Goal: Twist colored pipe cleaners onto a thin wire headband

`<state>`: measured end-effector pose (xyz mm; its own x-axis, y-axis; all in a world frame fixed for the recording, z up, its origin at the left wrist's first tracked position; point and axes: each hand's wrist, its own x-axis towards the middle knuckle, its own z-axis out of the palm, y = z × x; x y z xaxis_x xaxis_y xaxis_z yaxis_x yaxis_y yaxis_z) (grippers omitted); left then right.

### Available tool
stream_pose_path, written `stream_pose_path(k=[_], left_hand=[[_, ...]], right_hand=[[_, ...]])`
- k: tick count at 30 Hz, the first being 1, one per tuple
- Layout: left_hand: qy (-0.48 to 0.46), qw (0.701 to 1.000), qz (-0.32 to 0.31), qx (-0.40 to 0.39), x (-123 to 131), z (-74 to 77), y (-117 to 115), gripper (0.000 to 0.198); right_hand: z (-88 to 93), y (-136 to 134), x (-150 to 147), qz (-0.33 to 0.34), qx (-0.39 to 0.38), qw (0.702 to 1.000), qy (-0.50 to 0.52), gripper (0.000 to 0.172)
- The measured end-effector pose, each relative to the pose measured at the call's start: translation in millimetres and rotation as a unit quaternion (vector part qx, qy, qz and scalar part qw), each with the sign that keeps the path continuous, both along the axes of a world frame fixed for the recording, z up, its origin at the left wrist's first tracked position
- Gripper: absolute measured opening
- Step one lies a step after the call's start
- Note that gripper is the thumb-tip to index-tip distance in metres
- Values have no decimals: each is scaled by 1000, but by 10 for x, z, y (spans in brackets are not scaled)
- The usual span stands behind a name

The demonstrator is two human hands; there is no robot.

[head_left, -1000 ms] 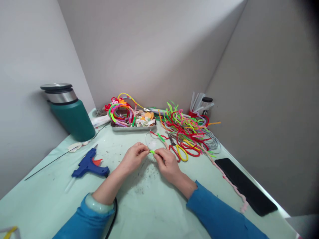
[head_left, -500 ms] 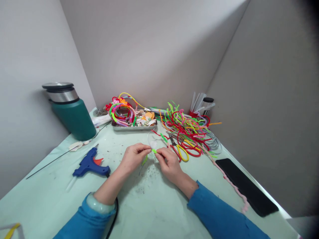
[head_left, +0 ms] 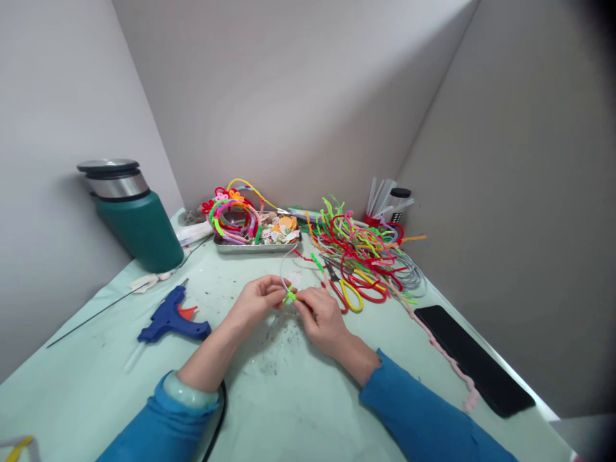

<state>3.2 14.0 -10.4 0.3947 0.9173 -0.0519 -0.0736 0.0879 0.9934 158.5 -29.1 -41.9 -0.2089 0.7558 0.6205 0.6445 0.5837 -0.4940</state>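
Between my fingertips is a short lime-green pipe cleaner (head_left: 289, 296), bunched around a thin pale hoop (head_left: 283, 266) that curves up and away from my hands. My left hand (head_left: 260, 300) pinches it from the left, thumb and forefinger closed. From the other side my right hand (head_left: 321, 316) also pinches the green piece. Its exact twist is partly hidden by the fingers. Just beyond the right hand lie scissors with yellow handles (head_left: 353, 295) and another pair with red handles (head_left: 373, 292).
At left are a blue glue gun (head_left: 176, 317), its black cord, a thin dark rod and a green bottle (head_left: 139, 224). Behind stands a metal tray (head_left: 255, 248) with colourful hoops and paper scraps. A heap of pipe cleaners (head_left: 360, 237) and a black phone-like slab (head_left: 474, 359) lie right.
The green pipe cleaner's hanging tail has been brought up and now bunches at the hoop between my fingers. Both hands have shifted slightly left; the right has turned a little.
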Motion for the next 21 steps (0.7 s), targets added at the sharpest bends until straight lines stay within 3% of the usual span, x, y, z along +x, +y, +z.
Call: stream_pose_path(k=[13,21], left_hand=[[-1,999,-37,-3,-44,-16,17,33],[-8,997,-35,-68,-59,-60,22,26]], right_hand=[[-11,1,-7,4,0,1000,-19,16],[-30,7,1,-9,-4,999,-36,15]])
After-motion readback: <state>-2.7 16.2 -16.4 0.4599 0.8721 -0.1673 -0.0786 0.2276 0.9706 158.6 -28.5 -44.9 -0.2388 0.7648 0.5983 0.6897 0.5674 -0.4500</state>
